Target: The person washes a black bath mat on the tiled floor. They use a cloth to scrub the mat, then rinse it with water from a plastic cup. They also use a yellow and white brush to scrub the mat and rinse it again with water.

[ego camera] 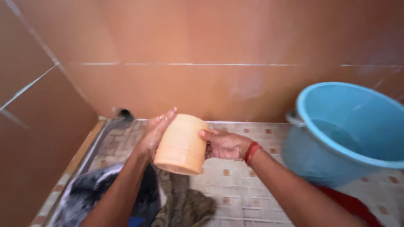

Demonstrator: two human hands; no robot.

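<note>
Item one: a pale orange plastic mug (182, 144), cylindrical, held upright above the floor between both of your hands and tipped slightly toward you, its open bottom edge facing down over the clothes. Your left hand (156, 130) lies flat along its left side, fingers straight and pointing up, palm pressed to the wall of the mug. Your right hand (223, 144) is wrapped round the right side, where the handle appears to sit, thumb laid on the mug; a red thread band (251, 152) circles that wrist. Item two: a heap of wet clothes (139, 197), dark grey, white and brown-patterned, lying on the tiled floor (252, 189) directly below the mug. Item three: a blue plastic bucket (349, 130), to your right against the brown tiled wall (210, 42), with water visible inside; a red cloth (349, 201) shows beneath it. Item four: a drain opening (123, 112) in the far left corner. Judged step: the mug is in hand between scoops, whether full or empty cannot be told. A next move would call for a firm right-hand grip and a swing well clear of the bucket rim.
</note>
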